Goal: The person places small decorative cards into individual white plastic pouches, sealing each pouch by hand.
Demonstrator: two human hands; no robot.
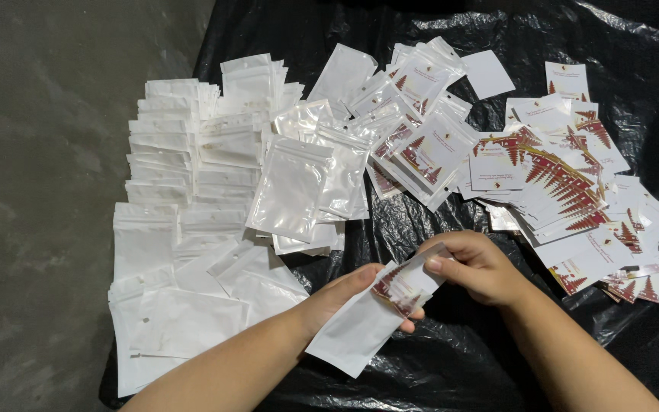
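Holding a white pouch [360, 324] with a printed card [402, 286] inside

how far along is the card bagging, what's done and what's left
Done: a small batch of filled pouches lies at top centre. In hand: the left hand holds a white pouch while the right hand pushes a card in. Left: a big heap of loose cards and many empty pouches.

The pouch [360, 324] hides most fingers of my left hand [345, 294], and the card [406, 282] shows only partly. The bottom edge cuts my forearms. The black sheet [451, 358] runs past the right edge.
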